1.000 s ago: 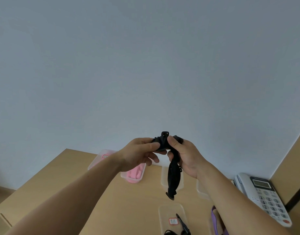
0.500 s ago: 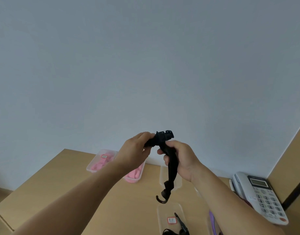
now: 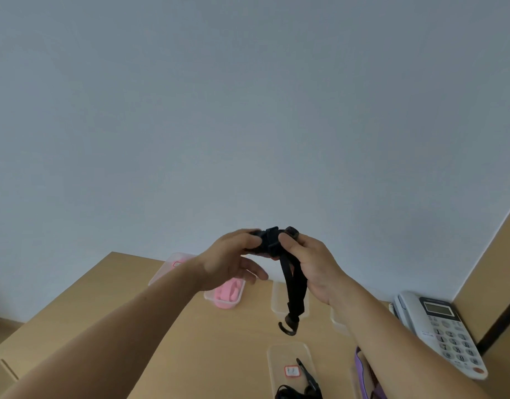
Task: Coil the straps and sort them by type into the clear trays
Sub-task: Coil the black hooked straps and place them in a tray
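I hold a black strap [image 3: 293, 283] up in front of the wall with both hands. My left hand [image 3: 229, 260] pinches its partly coiled upper end from the left, and my right hand [image 3: 311, 263] grips it from the right. The loose tail hangs down from my right hand and ends in a dark hook [image 3: 288, 328] above the table. A clear tray [image 3: 279, 355] near the bottom edge holds another black strap [image 3: 302, 390]. A tray [image 3: 236, 300] behind my left hand holds pink straps [image 3: 227, 293]. A purple strap [image 3: 363, 372] shows beside my right forearm.
Several more clear trays [image 3: 276, 298] stand in a row on the wooden table [image 3: 104, 306] near the wall. A white desk telephone [image 3: 441, 329] sits at the right, against a wooden side panel [image 3: 495, 272]. The table's left edge drops off at the lower left.
The coiled end has been turned between my hands and my left fingers have spread. The hanging tail is longer than a second ago, and its hook swings lower.
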A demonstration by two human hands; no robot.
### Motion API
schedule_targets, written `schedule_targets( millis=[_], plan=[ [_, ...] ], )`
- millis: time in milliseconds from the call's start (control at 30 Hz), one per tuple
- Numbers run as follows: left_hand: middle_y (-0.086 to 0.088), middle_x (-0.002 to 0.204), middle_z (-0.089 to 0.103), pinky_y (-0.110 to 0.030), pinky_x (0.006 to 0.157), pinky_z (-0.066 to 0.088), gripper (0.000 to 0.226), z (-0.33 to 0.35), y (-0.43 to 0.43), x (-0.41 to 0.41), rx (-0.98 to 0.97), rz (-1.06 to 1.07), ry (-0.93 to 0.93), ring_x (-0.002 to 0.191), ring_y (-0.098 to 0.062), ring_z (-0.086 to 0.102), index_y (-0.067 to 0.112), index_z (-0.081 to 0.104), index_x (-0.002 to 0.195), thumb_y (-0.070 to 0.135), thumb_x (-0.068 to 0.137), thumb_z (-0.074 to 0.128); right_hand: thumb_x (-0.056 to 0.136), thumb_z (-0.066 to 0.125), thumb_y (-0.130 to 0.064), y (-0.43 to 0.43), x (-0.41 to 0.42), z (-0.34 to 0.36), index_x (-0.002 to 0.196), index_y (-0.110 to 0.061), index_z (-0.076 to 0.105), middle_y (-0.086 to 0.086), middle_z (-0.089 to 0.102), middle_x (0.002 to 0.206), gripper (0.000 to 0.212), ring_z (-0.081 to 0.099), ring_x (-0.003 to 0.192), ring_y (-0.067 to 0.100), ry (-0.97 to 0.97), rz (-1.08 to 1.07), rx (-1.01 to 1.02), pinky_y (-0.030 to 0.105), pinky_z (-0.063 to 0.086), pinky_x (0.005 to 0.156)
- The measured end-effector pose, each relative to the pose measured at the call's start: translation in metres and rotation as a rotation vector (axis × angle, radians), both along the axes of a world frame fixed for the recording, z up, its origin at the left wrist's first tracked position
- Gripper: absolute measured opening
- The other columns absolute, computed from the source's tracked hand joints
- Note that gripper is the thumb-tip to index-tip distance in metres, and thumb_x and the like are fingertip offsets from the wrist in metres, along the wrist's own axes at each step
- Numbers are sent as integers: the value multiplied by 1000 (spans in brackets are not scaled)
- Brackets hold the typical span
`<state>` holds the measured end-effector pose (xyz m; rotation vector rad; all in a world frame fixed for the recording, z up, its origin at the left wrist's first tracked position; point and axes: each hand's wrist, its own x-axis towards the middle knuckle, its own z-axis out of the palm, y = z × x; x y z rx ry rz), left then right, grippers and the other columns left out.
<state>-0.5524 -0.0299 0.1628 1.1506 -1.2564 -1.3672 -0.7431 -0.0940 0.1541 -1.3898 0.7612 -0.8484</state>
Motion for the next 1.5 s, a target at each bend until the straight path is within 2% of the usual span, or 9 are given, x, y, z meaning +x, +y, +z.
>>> schedule_targets(
  millis=[167,267,400,667,833,1000,1167,1333,1500],
  plan=[
    [-18,90,68,-30,55,50,39,3,-3,-10,-56,218,-29,63,-24,63,4,55,122,5,87,73,95,62,-33,6,-5,-2,104,-27,74,6,74,88,16,46,54,13,48,96,-66,20,42,55],
    [-10,80,65,-29,54,50,37,-2,-2,-10,-166,291,-171,54,-21,58,10,52,107,-1,80,76,92,65,-38,7,-7,-2,98,-19,72,6,70,75,21,44,46,15,166,30,-73,22,38,48],
    [-7,84,65,-23,55,50,39,-4,-3,-20,-260,362,-367,53,-14,60,20,50,99,14,73,78,90,69,-36,10,-8,-4,80,-9,63,4,61,64,29,40,43,14,146,14,-2,23,34,46],
    [-9,79,63,-29,54,49,39,5,-5,-21,-276,309,-276,55,-19,59,15,50,102,14,75,77,73,81,-17,14,-5,-2,66,-18,63,-2,43,53,20,33,43,13,198,-38,-97,17,28,42],
    [-8,75,63,-31,55,48,41,8,-3,-19,-269,262,-234,55,-19,58,11,49,106,15,76,76,71,66,-14,13,-1,-6,62,-17,61,1,55,58,11,47,58,18,198,-123,-89,29,39,57],
    [-8,91,65,-24,58,50,35,3,-4,-18,-301,304,-318,59,-13,62,19,50,106,9,83,74,82,51,-14,10,-2,-6,97,-8,65,8,73,84,22,66,76,18,179,-13,-5,36,51,71],
    [6,94,64,-14,62,48,35,-9,-9,-17,-482,426,-624,68,-2,59,23,47,107,12,84,71,90,50,-12,13,7,-7,91,-6,57,1,55,60,9,42,46,15,156,-35,65,29,40,52],
    [0,87,65,-35,55,51,28,-21,-11,-15,-880,495,-1032,64,-23,58,17,49,109,5,87,62,97,48,-47,16,8,4,102,-9,70,6,68,71,44,44,49,16,104,-25,195,27,36,47],
    [-4,122,65,-35,59,51,41,-31,-14,-19,-1244,371,-1371,67,-23,49,11,54,115,-10,82,41,91,52,-62,18,12,5,82,-10,66,1,59,62,55,38,45,14,121,-113,221,24,30,45]
  ],
)
